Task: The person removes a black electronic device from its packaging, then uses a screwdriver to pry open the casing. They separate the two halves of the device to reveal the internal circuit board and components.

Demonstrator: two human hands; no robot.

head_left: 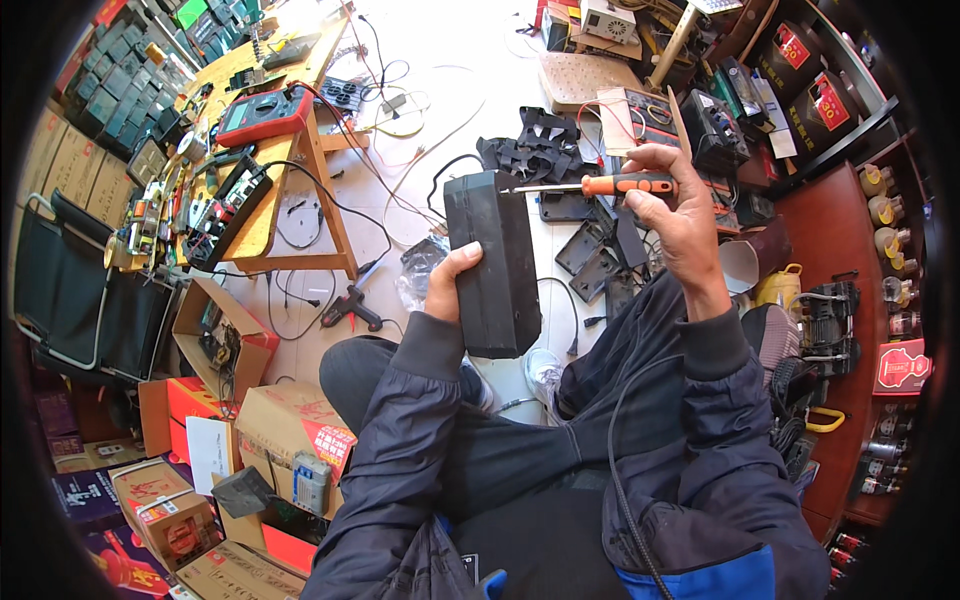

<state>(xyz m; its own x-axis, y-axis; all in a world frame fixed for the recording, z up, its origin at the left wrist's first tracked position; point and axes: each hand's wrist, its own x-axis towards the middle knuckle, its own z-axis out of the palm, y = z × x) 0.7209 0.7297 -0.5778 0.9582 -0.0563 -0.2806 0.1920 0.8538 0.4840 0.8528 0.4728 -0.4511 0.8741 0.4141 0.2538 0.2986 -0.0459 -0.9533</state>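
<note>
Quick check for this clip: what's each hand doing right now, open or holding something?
Left hand: closed, holding the black oblong case.
Right hand: closed, holding the orange-handled screwdriver.

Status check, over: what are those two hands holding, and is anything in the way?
Left hand gripping box. Right hand holding screwdriver, pointed at box's upper right edge; contact unclear. Nothing visibly between them.

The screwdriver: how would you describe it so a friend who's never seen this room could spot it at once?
Start mid-picture, at the long black box in the person's left hand. By its upper end, the right hand holds the screwdriver sideways, thin metal shaft pointing left toward the box. Its orange-and-black handle stands out from the dark parts beyond it.
</note>
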